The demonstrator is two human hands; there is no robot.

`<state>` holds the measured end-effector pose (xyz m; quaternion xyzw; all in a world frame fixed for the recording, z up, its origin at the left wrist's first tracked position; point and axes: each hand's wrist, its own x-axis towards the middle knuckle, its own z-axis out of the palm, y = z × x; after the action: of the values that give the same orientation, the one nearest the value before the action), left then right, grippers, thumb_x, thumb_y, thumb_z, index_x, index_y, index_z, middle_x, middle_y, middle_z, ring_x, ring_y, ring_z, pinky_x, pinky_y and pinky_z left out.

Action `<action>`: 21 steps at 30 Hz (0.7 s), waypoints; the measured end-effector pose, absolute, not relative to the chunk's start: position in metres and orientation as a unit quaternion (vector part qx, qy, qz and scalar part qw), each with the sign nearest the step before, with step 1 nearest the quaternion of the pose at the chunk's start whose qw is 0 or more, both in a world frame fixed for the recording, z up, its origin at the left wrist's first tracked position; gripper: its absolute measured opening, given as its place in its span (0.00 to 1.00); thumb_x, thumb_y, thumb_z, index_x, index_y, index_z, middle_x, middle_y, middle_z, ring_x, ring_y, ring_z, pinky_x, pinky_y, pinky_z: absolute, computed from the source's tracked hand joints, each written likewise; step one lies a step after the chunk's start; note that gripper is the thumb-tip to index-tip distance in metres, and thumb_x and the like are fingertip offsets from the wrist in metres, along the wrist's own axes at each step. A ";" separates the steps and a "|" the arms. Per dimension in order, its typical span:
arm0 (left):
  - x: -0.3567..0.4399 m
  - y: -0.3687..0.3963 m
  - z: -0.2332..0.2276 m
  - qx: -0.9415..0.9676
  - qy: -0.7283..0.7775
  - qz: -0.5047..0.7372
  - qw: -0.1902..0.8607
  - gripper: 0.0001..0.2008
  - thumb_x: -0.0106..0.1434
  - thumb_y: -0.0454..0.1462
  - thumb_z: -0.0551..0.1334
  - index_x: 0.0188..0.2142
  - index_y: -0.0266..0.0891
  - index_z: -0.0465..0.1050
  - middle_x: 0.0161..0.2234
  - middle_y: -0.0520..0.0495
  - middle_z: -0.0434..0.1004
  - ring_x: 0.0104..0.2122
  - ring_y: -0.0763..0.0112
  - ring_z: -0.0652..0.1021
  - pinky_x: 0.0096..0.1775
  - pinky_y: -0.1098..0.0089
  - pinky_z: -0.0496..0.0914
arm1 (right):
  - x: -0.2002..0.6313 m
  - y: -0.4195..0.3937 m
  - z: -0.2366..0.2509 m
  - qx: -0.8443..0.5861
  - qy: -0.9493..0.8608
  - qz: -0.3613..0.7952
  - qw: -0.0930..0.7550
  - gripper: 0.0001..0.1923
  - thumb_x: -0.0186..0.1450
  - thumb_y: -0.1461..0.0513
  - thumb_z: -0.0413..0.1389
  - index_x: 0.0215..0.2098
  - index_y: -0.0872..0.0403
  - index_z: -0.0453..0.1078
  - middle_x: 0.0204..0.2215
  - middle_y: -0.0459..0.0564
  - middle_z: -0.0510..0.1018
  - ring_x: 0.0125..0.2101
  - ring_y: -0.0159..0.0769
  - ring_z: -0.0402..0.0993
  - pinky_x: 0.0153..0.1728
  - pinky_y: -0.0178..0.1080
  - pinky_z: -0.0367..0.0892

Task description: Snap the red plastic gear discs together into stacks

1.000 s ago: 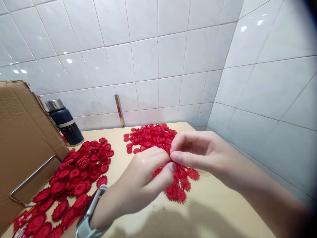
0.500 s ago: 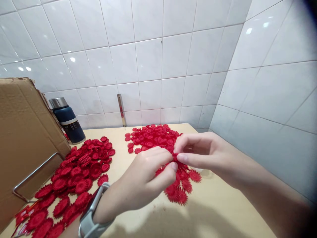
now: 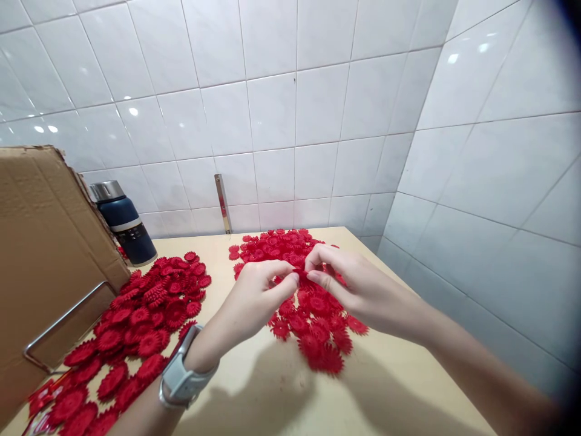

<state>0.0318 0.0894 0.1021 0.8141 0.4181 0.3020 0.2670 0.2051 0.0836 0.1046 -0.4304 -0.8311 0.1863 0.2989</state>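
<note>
My left hand (image 3: 254,297) and my right hand (image 3: 351,287) meet fingertip to fingertip over the right-hand pile of red plastic flower pieces (image 3: 313,315). Between the pinching fingers sits a small red flower piece (image 3: 297,275), mostly hidden by the fingertips. A grey watch (image 3: 184,378) is on my left wrist. A second pile of red flower pieces (image 3: 145,315) lies to the left on the beige table (image 3: 281,399).
A brown cardboard box (image 3: 40,254) with a metal wire handle (image 3: 63,321) stands at the left. A dark blue flask (image 3: 124,224) sits by the tiled wall (image 3: 272,121). A thin metal strip (image 3: 222,203) leans against the wall. The tiled side wall (image 3: 490,181) closes the right.
Both hands have moved away from me and lower, toward the far pile, still pinching together. More of the near flower pieces shows below them now.
</note>
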 end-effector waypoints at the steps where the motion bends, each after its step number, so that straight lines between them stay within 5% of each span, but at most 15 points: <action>1: 0.032 0.091 0.100 0.814 0.433 0.297 0.249 0.14 0.60 0.35 0.49 0.19 0.39 0.49 0.19 0.56 0.51 0.22 0.77 0.57 0.24 0.74 0.52 | 0.204 0.086 0.102 -0.430 -0.838 0.165 0.292 0.09 0.66 0.65 0.42 0.27 0.52 0.56 0.26 0.44 0.66 0.26 0.31 0.61 0.26 0.35 0.60; 21: 0.038 0.111 0.068 0.790 0.551 0.245 0.111 0.17 0.48 0.32 0.51 0.13 0.39 0.40 0.12 0.57 0.41 0.16 0.75 0.48 0.23 0.68 0.43 | 0.196 0.140 0.041 -0.510 -0.822 -0.170 0.190 0.12 0.52 0.77 0.45 0.23 0.56 0.59 0.24 0.54 0.68 0.27 0.40 0.60 0.25 0.38 0.51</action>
<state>0.0376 0.1113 0.0677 0.7898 0.5515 0.2446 0.1107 0.1963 0.1398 0.0411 -0.5098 -0.8216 -0.1704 0.1896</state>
